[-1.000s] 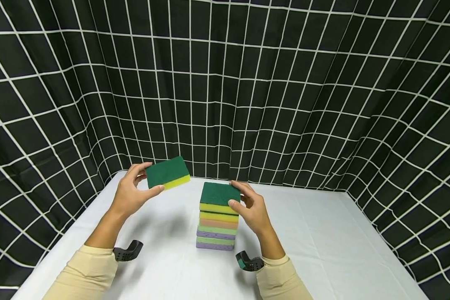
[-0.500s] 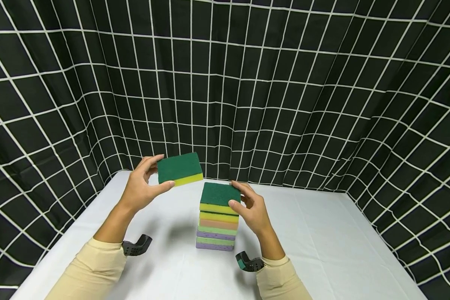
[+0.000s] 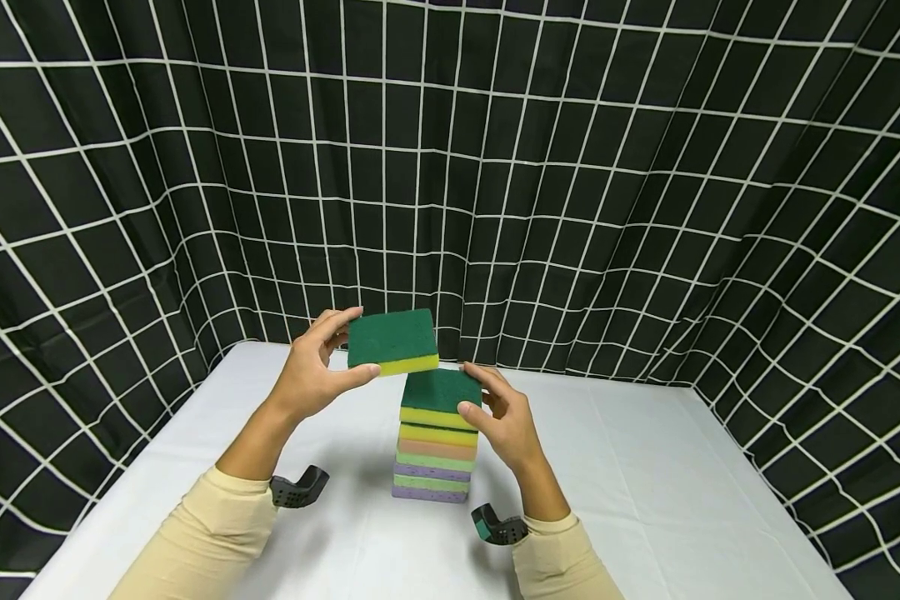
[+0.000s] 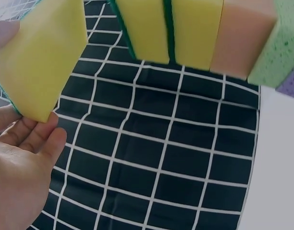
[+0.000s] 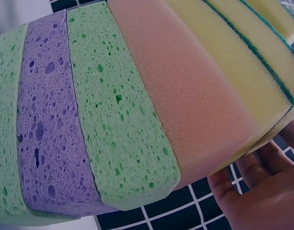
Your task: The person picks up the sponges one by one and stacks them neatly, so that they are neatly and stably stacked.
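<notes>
My left hand [image 3: 311, 371] grips a yellow sponge with a green scouring face [image 3: 392, 337] by its left end, thumb in front and fingers behind. The sponge hangs in the air, green side up, just above and left of a sponge stack [image 3: 435, 458]. In the left wrist view its yellow underside [image 4: 46, 52] shows. My right hand [image 3: 506, 417] holds the top of the stack at its right side, thumb on the near edge and fingers at the far edge. From the top down the stack has green-and-yellow sponges, a pink one [image 5: 180, 91], then light green and purple layers.
A white cloth [image 3: 645, 483] covers the table beneath the stack. Black curtains with a white grid [image 3: 570, 167] stand behind and at both sides. A dark wrist-worn device [image 3: 300, 487] sits at the left cuff, another device [image 3: 498, 525] at the right.
My left hand has moved right with its sponge, from well left of the stack to partly over its far left corner. The sponge has turned straighter. My right hand and the stack stay put.
</notes>
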Motion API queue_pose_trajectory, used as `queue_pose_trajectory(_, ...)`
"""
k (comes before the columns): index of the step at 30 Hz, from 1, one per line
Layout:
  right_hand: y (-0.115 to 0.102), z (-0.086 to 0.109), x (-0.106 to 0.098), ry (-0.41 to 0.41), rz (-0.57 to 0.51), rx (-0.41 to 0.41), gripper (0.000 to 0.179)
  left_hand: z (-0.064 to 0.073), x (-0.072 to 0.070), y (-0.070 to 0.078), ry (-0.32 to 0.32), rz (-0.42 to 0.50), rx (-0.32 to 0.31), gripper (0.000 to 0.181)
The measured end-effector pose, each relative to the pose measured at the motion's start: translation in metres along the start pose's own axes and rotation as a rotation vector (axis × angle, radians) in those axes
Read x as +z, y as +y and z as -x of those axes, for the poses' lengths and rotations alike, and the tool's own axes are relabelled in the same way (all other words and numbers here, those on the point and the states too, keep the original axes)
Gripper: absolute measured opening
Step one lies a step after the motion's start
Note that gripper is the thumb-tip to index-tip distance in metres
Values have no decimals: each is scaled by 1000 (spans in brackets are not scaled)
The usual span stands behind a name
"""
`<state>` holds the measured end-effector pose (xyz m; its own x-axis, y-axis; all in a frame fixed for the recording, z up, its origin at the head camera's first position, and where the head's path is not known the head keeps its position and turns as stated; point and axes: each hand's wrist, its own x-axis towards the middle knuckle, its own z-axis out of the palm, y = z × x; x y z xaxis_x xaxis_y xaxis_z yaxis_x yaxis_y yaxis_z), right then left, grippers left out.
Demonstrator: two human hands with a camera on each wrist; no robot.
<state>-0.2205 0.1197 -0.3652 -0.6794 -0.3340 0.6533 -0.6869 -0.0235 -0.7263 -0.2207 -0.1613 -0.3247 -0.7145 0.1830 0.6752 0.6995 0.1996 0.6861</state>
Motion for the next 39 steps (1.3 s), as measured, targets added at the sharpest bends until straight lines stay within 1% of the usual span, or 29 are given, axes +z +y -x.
queue_pose_trajectory(5, 0, 1, -1, 2, -3, 9, 49, -2, 8, 0, -45, 25, -2, 74)
queue_pose_trajectory(11, -1, 0, -1, -4, -16, 7, 50, -3, 15, -2, -80, 53, -17, 73)
queue_pose_trajectory(19, -1, 2, -1, 1, -23, 26, 54, -4, 26, -5, -127, 38, -59, 78)
queue_pose_trajectory(25, 0, 2, -2, -13, -19, 5, 59, -5, 32, -8, -152, 50, -75, 77)
queue_pose_trajectory(28, 1, 1, -2, -17, -27, -1, 60, -5, 35, -10, -163, 62, -65, 74)
queue_pose_trajectory(32, 1, 1, -3, -19, -23, 0, 61, -6, 38, 10, -178, 72, -69, 71)
queue_pose_trajectory(35, 1, 1, -3, -19, -9, 1, 63, -6, 40, 25, -191, 69, -89, 70)
queue_pose_trajectory(39, 0, 2, -3, -24, -1, -2, 65, -6, 41, 24, -210, 84, -84, 70)
